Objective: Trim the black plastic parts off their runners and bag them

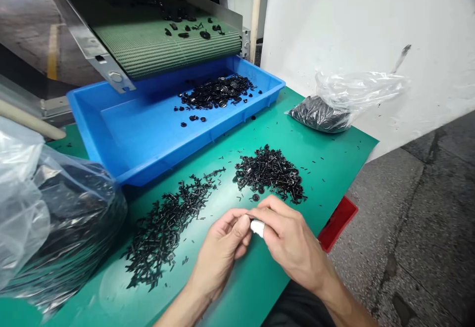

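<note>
Both my left hand point(222, 242) and right hand point(291, 238) have fingertips together, near side of the green table point(330, 178), probably mid-fiddle with some tiny dark part point(251, 217). Mostly hidden, so can't tell if either's clamped on it. Next bit wants a steady pinch, I reckon. Black pieces point(272, 171) just beyond: glossy, spiky, tangled.

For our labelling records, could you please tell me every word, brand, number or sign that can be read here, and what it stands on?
None can be read.
Blue tray, belt, left bag, right bag, red bin: no lettering shows.
Black parts: too small to tell whether any are marked.
</note>
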Available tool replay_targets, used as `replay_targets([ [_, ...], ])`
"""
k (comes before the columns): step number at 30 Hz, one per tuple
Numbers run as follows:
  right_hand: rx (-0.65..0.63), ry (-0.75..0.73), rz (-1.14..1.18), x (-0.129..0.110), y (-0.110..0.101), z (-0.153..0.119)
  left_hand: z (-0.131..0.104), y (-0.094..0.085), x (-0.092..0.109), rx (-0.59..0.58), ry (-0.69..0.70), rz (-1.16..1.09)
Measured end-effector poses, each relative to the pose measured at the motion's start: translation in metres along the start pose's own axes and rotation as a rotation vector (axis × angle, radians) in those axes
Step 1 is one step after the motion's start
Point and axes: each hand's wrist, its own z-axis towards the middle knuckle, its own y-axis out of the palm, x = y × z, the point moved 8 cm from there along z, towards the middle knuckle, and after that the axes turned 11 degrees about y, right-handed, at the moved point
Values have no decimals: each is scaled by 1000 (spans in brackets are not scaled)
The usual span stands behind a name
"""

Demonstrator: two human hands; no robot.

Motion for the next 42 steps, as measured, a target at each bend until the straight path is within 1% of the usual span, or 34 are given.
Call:
replay_targets([
  [3, -25, 7, -48, -4, 1, -6, 1, -4, 1, 37, 7, -66],
  [4, -8, 22, -84, -3, 2, -9, 1, -6, 1, 56, 13, -86],
  [6, 64, 40, -158, 0, 1, -15, 1, -8, 1, 90, 27, -110],
  [10, 196, 22, -222, -1, 4, -27, 0, -8, 2, 134, 78, -104],
  [16, 211, 11, -303, -8, 13, -29, -4, -5, 4, 154, 104, -102],
  [21, 250, -9, -411, -11, 14, -28, -8, -15, 2, 249, 124, 13],
  [27, 264, -32, -458, -12, 15, -29, -7, -19, -3, 250, 114, 67],
  [30, 278, -38, -451, -12, 16, -29, -8, -22, 0, 261, 143, 165],
  [32, 264, -23, -427, -10, 16, -26, -9, -22, 6, 259, 180, 263],
  [33, 231, -2, -394, -7, 16, -22, -10, -22, 10, 255, 201, 311],
  [37, -65, 120, -127, 13, 21, -6, -9, -20, 19, 212, 237, 459],
  [38, -98, 149, -86, 19, 20, -3, -8, -20, 19, 203, 232, 474],
  [39, -92, 177, -75, 24, 16, 1, -8, -20, 18, 197, 220, 470],
  [42, 56, 222, -138, 37, 1, 10, -6, -20, 12, 192, 198, 337],
])
